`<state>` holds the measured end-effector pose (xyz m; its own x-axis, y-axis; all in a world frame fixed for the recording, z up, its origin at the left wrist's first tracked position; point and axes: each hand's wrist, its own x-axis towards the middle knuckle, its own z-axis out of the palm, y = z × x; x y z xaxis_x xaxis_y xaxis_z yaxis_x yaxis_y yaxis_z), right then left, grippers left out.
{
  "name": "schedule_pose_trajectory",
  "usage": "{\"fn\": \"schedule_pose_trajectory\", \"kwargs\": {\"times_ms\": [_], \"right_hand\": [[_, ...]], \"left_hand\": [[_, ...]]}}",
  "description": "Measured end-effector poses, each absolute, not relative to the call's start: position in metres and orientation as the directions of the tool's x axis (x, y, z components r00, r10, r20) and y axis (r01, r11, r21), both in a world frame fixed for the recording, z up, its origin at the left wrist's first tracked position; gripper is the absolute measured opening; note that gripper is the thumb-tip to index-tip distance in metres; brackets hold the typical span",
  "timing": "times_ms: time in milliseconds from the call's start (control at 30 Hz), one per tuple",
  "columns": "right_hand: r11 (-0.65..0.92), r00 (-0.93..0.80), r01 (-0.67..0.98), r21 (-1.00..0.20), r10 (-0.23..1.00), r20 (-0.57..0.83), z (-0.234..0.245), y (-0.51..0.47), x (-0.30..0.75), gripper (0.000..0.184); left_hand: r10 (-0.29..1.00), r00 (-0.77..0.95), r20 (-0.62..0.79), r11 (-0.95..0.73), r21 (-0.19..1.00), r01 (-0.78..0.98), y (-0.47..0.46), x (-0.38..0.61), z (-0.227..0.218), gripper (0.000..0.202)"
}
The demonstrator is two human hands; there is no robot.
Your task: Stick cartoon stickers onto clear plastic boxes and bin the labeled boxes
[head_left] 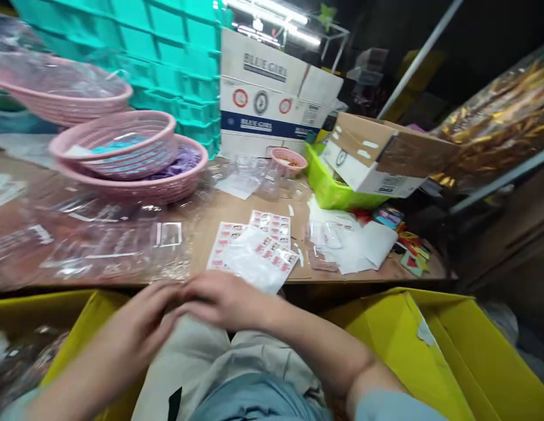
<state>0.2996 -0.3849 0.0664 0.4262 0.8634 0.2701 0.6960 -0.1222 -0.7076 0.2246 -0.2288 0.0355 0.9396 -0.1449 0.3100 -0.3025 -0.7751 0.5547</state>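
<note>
My left hand [154, 313] and my right hand [225, 299] meet above my lap, just in front of the table's near edge. The fingers of both are curled in and touch each other; what they hold, if anything, is hidden. Beyond my right hand lie sheets of small printed stickers [278, 227], partly under a crumpled whitish translucent sheet [246, 260]. Clear plastic boxes [118, 242] are spread over the table's left side, past my left hand. Motion smears the left forearm.
Pink baskets [153, 190] are stacked at the left, before turquoise crates [166, 35]. A white carton [265, 88] stands behind. At the right, a lime-green basket [331, 190] bears an open cardboard box [372, 146]. Yellow boxes [385, 339] flank my legs below the table [236, 213].
</note>
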Motion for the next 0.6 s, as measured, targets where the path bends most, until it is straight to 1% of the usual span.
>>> {"fn": "schedule_pose_trajectory", "kwargs": {"times_ms": [33,67,100,133,167,200,233,267,300,367,400,433,500,533,600], "right_hand": [[-0.29,0.602,0.675,-0.678,0.748,0.28,0.066,-0.432,0.323,0.02],[-0.468,0.749,0.621,-0.629,0.591,0.3,0.065,-0.48,0.344,0.02],[-0.627,0.836,0.547,-0.555,0.444,0.322,0.064,-0.526,0.364,0.02],[-0.761,0.885,0.451,-0.467,0.313,0.344,0.063,-0.569,0.383,0.022],[-0.813,0.906,0.38,-0.441,0.231,0.355,0.063,-0.609,0.403,0.026],[-0.843,0.917,0.329,-0.425,0.177,0.358,0.064,-0.645,0.422,0.033],[-0.876,0.929,0.268,-0.401,0.126,0.346,0.064,-0.676,0.443,0.04],[-0.907,0.947,0.202,-0.369,0.085,0.309,0.063,-0.701,0.464,0.048],[-0.932,0.964,0.144,-0.333,0.056,0.26,0.062,-0.721,0.484,0.055],[-0.955,0.985,0.079,-0.288,0.029,0.172,0.055,-0.746,0.522,0.064],[-0.955,0.989,0.074,-0.286,0.034,0.143,0.051,-0.753,0.536,0.066],[-0.95,0.99,0.083,-0.3,0.044,0.133,0.047,-0.756,0.548,0.066],[-0.945,0.991,0.083,-0.318,0.043,0.131,0.04,-0.758,0.558,0.066],[-0.942,0.989,0.071,-0.327,0.024,0.146,0.039,-0.758,0.556,0.066],[-0.934,0.974,0.022,-0.356,-0.061,0.22,0.038,-0.752,0.541,0.068]], "left_hand": [[-0.191,0.932,0.31,-0.75,0.566,-0.342,-0.256,0.246,0.036,0.047],[-0.248,0.924,0.291,-0.73,0.571,-0.376,-0.29,0.271,0.037,0.057],[-0.313,0.914,0.258,-0.722,0.56,-0.406,-0.328,0.296,0.037,0.069],[-0.388,0.899,0.203,-0.723,0.538,-0.434,-0.367,0.322,0.037,0.084],[-0.456,0.876,0.157,-0.737,0.485,-0.471,-0.404,0.347,0.037,0.093],[-0.507,0.851,0.137,-0.74,0.437,-0.512,-0.438,0.371,0.037,0.102],[-0.545,0.83,0.115,-0.736,0.408,-0.54,-0.467,0.395,0.038,0.107],[-0.561,0.823,0.093,-0.734,0.404,-0.546,-0.488,0.417,0.038,0.107],[-0.554,0.829,0.074,-0.733,0.428,-0.528,-0.503,0.438,0.038,0.105],[-0.516,0.856,0.022,-0.712,0.545,-0.443,-0.517,0.478,0.037,0.094],[-0.502,0.865,-0.008,-0.689,0.608,-0.395,-0.518,0.495,0.037,0.089],[-0.5,0.865,-0.037,-0.664,0.658,-0.355,-0.517,0.511,0.037,0.084],[-0.522,0.849,-0.084,-0.626,0.713,-0.314,-0.513,0.534,0.036,0.078],[-0.531,0.842,-0.099,-0.622,0.721,-0.307,-0.511,0.541,0.036,0.08],[-0.544,0.83,-0.12,-0.641,0.698,-0.319,-0.508,0.546,0.036,0.088]]}}
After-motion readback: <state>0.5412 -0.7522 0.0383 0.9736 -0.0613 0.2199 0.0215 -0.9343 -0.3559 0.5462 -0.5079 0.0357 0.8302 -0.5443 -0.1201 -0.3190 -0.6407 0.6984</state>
